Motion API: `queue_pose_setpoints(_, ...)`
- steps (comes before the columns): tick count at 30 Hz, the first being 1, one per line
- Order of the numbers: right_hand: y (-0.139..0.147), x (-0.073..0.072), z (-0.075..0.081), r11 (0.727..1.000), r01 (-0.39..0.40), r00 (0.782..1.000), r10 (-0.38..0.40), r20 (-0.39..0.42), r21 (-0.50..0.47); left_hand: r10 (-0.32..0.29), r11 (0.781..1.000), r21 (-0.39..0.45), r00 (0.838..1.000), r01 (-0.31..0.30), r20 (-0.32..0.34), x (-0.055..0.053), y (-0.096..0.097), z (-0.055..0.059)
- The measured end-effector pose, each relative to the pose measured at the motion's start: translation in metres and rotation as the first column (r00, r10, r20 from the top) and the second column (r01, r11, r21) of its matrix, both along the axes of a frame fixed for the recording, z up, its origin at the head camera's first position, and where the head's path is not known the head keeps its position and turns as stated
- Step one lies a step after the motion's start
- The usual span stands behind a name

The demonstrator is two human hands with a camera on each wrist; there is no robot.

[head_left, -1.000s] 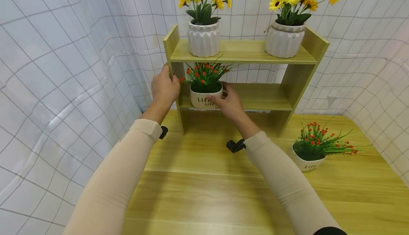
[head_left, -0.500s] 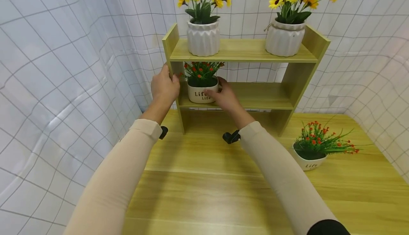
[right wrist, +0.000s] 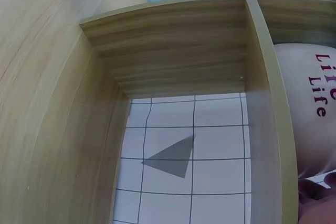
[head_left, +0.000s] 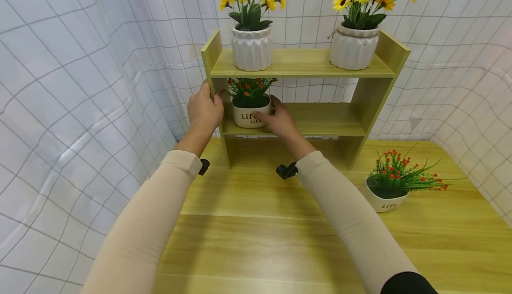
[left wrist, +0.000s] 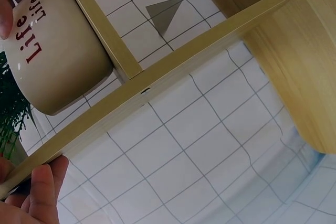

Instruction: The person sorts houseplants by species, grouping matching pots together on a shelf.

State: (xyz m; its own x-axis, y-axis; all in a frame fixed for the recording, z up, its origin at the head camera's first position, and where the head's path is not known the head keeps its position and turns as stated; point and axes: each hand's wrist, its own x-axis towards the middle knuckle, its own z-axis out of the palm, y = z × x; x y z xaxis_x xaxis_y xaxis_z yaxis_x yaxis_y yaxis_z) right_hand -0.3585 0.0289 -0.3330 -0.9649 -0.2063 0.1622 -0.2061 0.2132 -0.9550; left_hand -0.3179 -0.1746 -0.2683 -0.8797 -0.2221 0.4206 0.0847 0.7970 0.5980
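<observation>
On the left of the wooden shelf's (head_left: 324,121) middle board sits a white flowerpot (head_left: 242,117) lettered "Life", with red flowers and green leaves. My right hand (head_left: 283,121) holds this pot by its right side, thumb on the front and fingers behind. My left hand (head_left: 203,113) grips the shelf's left side panel, thumb on the inner side; the left wrist view shows its fingers (left wrist: 43,190) at the panel (left wrist: 105,114). In the right wrist view the lettered pot (right wrist: 307,108) lies beside the board, with fingers at its edge.
Two ribbed white pots with yellow flowers, left (head_left: 252,50) and right (head_left: 354,49), stand on the top board. A second "Life" pot (head_left: 386,203) with red flowers rests on the wooden table (head_left: 256,240) at right. A white grid-patterned curtain (head_left: 80,107) surrounds the table.
My right hand has moved the flowerpot left and further back on the middle board, towards the side panel. The left hand keeps its grip on the panel.
</observation>
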Motion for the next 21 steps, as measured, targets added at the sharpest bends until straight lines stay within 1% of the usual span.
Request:
queue_pose_setpoints(4, 0.003, 0.007, -0.001, 0.999, 0.043, 0.999, -0.043, -0.009, 0.01, -0.004, 1.0, -0.009, 1.0, 0.004, -0.001, 0.0, 0.0, 0.0)
queue_pose_setpoints(8, 0.01, 0.017, -0.003, 0.998, 0.07, 0.996, -0.07, -0.052, -0.001, -0.006, 1.0, -0.017, 1.0, 0.005, -0.013, 0.001, 0.001, 0.002)
queue_pose_setpoints(15, 0.024, 0.038, -0.008, 0.997, 0.064, 0.994, -0.069, -0.086, -0.052, -0.001, 1.0, -0.013, 1.0, 0.0, -0.01, 0.002, 0.002, 0.003)
queue_pose_setpoints(21, 0.036, 0.064, -0.014, 0.996, 0.041, 0.991, -0.051, -0.127, -0.077, 0.001, 1.0, -0.004, 1.0, -0.001, 0.015, 0.001, 0.001, 0.001)
